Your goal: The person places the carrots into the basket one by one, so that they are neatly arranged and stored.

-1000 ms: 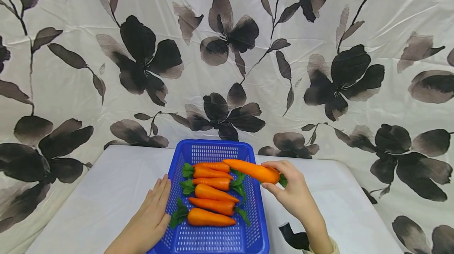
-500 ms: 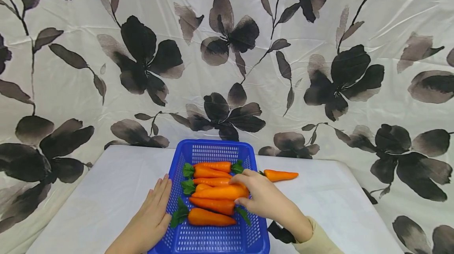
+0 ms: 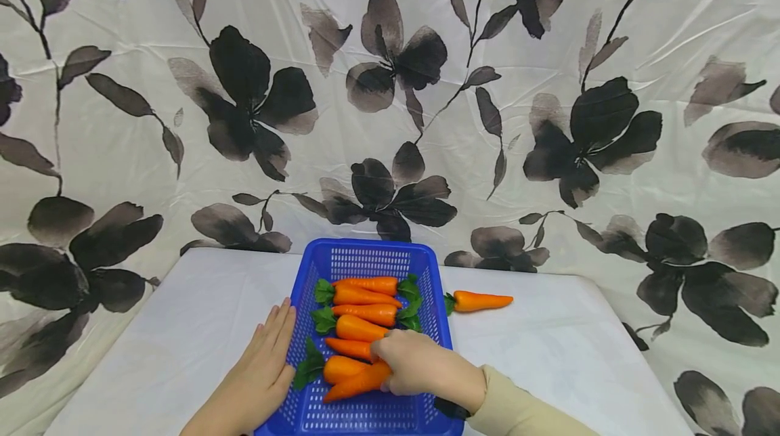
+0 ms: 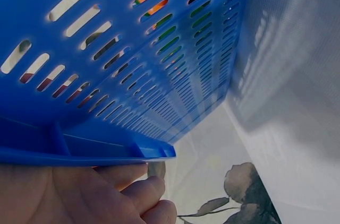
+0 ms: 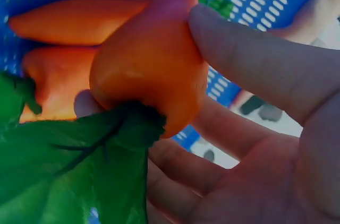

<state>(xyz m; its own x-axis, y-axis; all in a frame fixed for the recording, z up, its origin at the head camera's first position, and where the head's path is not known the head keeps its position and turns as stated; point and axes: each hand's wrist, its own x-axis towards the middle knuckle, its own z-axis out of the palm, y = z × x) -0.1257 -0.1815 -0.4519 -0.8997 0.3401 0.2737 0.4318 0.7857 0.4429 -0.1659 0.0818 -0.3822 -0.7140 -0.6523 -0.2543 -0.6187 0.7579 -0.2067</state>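
Right hand [image 3: 420, 369] lowered gripping carrot [image 3: 356, 383] into basket [image 3: 365, 260], left hand [image 3: 262, 372] flat

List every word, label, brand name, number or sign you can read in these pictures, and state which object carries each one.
None: no view shows any readable text.
Blue basket: plain perforated plastic, no label or brand visible.
Carrots, including the one the right hand grips and the one on the white table: no stickers or marks.
Backdrop cloth: a dark flower print only, no lettering.
Left hand: rests flat against the basket's side, bare.
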